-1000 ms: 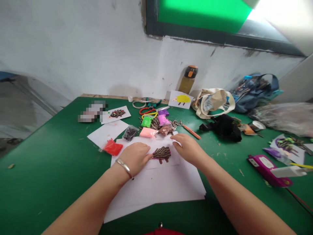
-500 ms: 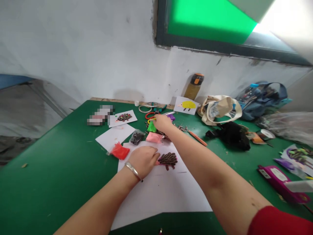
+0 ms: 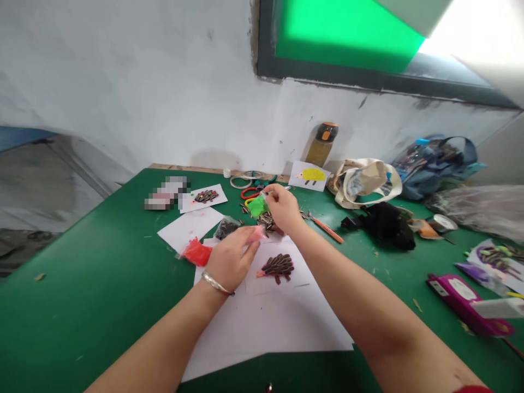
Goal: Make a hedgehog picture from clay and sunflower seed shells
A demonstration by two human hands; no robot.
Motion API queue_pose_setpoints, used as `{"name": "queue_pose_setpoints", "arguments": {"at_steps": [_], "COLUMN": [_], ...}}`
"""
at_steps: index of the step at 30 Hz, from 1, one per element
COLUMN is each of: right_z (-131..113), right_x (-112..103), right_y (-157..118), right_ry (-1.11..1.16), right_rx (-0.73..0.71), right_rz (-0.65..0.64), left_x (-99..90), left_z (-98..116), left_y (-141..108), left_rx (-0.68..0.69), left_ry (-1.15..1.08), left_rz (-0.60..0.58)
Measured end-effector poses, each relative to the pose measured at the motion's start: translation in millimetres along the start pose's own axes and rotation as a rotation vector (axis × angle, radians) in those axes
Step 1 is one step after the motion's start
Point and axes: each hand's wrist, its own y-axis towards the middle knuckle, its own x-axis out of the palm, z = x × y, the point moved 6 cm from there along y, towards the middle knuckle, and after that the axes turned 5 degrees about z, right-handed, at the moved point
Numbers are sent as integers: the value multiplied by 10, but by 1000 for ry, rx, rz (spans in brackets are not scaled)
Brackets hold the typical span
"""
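Since half a second ago, the left hand (image 3: 231, 256) has moved from the seed hedgehog (image 3: 278, 267) to the pink packet (image 3: 256, 233); whether it grips I cannot tell. Pinched in the right hand (image 3: 284, 208) is the green packet (image 3: 257, 206). The hedgehog lies on white paper (image 3: 270, 327). Loose seeds (image 3: 266, 220) are partly hidden; a clear bag (image 3: 226, 228) contains something black.
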Motion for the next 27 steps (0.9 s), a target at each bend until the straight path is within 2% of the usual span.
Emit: {"name": "queue_pose_setpoints", "arguments": {"at_steps": [1, 3, 7, 12, 14, 17, 22, 27], "right_z": [-37, -86, -80, 149, 211, 217, 273, 289], "right_x": [-97, -237, -315, -233, -190, -136, -176, -136], "right_y": [-83, -289, -737, -1123, -1200, -1246, -1208, -1235], "right_ry": [131, 349, 630, 829, 907, 933, 845, 1073], "right_rx": [4, 38, 162, 419, 488, 489, 442, 553], "right_rz": [54, 93, 28, -52, -100, -232, -199, -265], "left_x": [-48, -87, -24, 56, 82, 107, 134, 141], "left_z": [-14, -26, 39, 171, 203, 219, 218, 222], "left_y": [3, 6, -11, -77, -98, -111, -104, -83], "left_rx": [-7, -23, -33, 23, 50, 68, 47, 3], "left_ry": [-16, -42, -159, -250, -261, -279, -319, -417], "left_rz": [73, 123, 20, -59, -82, -100, -131, -142]}}
